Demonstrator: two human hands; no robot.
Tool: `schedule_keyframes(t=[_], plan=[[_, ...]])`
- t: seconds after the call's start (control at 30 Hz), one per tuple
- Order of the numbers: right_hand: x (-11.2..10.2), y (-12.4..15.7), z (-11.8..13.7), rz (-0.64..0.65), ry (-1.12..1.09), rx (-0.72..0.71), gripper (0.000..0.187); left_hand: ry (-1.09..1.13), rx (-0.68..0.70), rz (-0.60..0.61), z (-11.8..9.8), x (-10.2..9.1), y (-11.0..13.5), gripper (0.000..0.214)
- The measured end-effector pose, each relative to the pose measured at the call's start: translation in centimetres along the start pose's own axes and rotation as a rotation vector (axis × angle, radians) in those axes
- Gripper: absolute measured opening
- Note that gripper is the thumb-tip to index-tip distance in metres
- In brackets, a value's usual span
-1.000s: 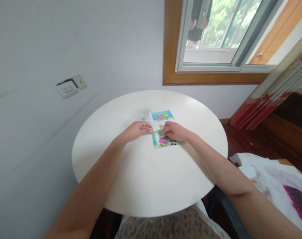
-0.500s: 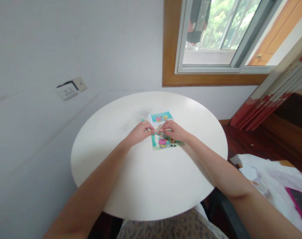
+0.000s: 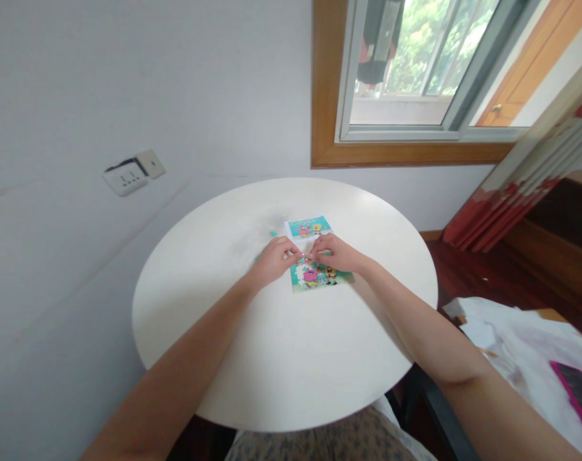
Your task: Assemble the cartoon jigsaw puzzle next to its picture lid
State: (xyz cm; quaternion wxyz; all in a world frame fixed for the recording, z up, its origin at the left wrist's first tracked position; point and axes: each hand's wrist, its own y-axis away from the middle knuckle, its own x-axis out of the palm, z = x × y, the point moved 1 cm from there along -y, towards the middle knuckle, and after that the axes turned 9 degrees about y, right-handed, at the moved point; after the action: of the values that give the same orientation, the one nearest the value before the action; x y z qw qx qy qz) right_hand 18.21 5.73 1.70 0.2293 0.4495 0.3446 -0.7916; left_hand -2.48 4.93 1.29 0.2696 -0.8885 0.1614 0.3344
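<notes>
A small colourful cartoon jigsaw puzzle point(image 3: 319, 277) lies near the middle of the round white table point(image 3: 281, 346). My left hand point(image 3: 275, 257) and my right hand point(image 3: 336, 251) meet at its upper left edge, fingertips pinched together. A tiny puzzle piece seems to sit between the fingertips, too small to make out clearly. A reference picture card point(image 3: 308, 227) with the same cartoon lies just behind the hands. A loose teal piece point(image 3: 273, 234) shows left of the card.
A white wall with a socket plate point(image 3: 127, 175) runs along the left. A wood-framed window point(image 3: 406, 83) is behind the table. A red-and-cream curtain point(image 3: 525, 179) hangs at right. White cloth and a pink-edged phone point(image 3: 576, 394) lie at lower right.
My left hand has moved right from the loose pieces to the puzzle's upper left corner, meeting my right hand. The view has shifted slightly.
</notes>
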Motion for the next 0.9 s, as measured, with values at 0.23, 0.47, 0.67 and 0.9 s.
schedule_keyframes(t=[0.23, 0.47, 0.67, 0.9], plan=[[0.3, -0.2, 0.0, -0.008, -0.099, -0.059, 0.020, -0.024, 0.028, -0.011, -0.4, 0.3, 0.0, 0.022], [0.4, -0.1, -0.2, 0.014, -0.154, -0.066, 0.020, 0.014, 0.009, -0.023, -1.1, 0.6, 0.1, 0.027], [0.8, -0.1, -0.3, -0.008, -0.185, -0.037, 0.017, 0.073, -0.010, -0.049, -0.8, 0.5, -0.1, 0.028], [0.5, -0.2, -0.2, -0.074, -0.245, -0.041, 0.017, 0.086, -0.049, -0.084, -0.2, 0.4, -0.1, 0.027]])
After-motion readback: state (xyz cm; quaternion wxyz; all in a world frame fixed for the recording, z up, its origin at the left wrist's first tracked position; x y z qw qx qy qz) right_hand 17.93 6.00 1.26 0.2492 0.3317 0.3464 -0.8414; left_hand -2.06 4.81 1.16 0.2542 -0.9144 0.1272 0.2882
